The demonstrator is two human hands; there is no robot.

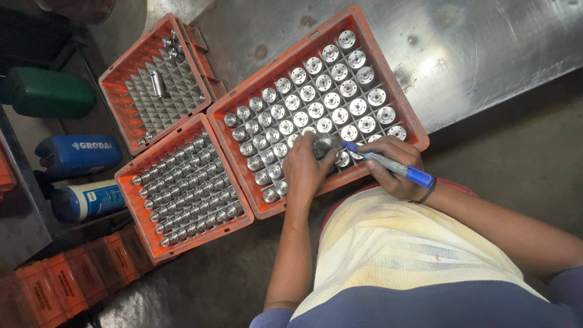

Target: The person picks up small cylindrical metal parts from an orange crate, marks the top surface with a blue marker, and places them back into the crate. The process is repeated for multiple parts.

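Resting in the near-edge row of the big orange crate (388, 73) on the steel desk (486, 54), a metal cylinder (325, 144) is being steadied by the left hand (306, 170), its grip closing around it, while the right hand (392, 167) is pinching a blue marker (388, 165), tip touching the part.

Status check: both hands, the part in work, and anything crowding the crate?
Left hand grips a metal cylinder over the near crate. Right hand holds a blue marker, tip at the cylinder. Neighbouring cylinders packed close.

A round silver metal part (323, 144) is held by the left hand (305, 170) over the gridded orange plastic crate (274, 65); a blue marker pen (388, 164) is gripped by the right hand (395, 167) beside it.
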